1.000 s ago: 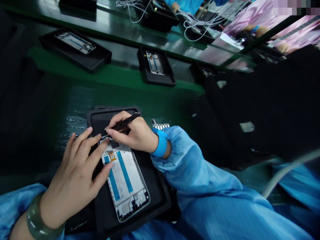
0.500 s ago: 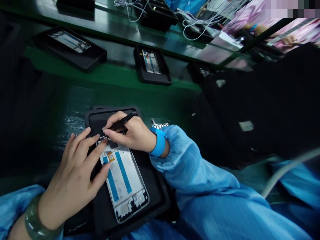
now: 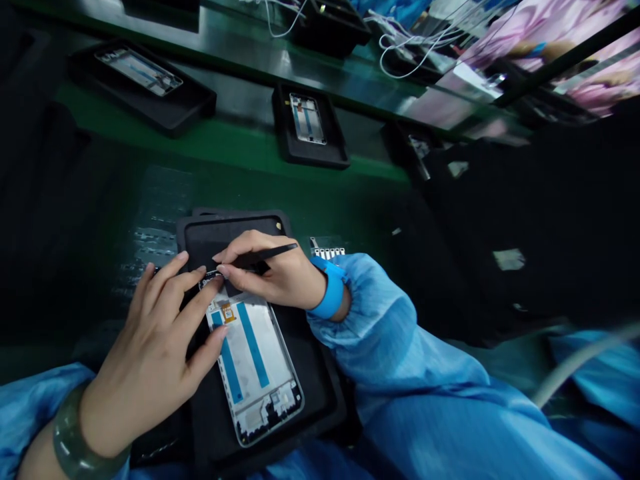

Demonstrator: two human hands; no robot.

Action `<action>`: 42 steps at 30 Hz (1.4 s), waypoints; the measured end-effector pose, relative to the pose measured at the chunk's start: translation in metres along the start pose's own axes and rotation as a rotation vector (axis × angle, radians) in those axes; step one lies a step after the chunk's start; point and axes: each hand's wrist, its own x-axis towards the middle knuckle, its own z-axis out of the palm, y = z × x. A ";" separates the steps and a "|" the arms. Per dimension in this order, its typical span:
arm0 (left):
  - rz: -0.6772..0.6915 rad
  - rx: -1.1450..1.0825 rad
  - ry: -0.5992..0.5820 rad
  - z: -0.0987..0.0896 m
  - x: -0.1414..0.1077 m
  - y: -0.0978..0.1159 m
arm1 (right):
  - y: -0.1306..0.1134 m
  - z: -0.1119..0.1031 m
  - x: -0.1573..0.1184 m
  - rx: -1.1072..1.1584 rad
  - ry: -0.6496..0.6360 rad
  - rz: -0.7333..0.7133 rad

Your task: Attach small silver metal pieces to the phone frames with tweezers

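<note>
A silver phone frame (image 3: 257,360) with two blue strips and an orange flex piece lies in a black tray (image 3: 320,393). My left hand (image 3: 160,333) has its fingers spread, the tips resting on the frame's upper left edge and side; nothing is in its grasp. Over the top end of the frame, my right hand (image 3: 275,270) is closed around a thin black tool (image 3: 280,251), its thumb and index finger pinched near the frame's top edge. What lies right under those fingertips is too small to make out.
Two black trays (image 3: 150,110) (image 3: 313,150) with phone frames sit at the back. Right of my wrist lies a strip of small metal parts (image 3: 327,253). White cables (image 3: 385,57) and a person's pink sleeve (image 3: 530,30) show at the upper right.
The black tool has tipped lower, its rear end now pointing right. My right hand has turned slightly with it. The whole view has shifted a little; my left hand keeps its place on the frame.
</note>
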 end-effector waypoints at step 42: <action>-0.008 -0.005 0.003 -0.003 0.002 0.001 | 0.006 -0.009 0.014 0.022 -0.117 0.093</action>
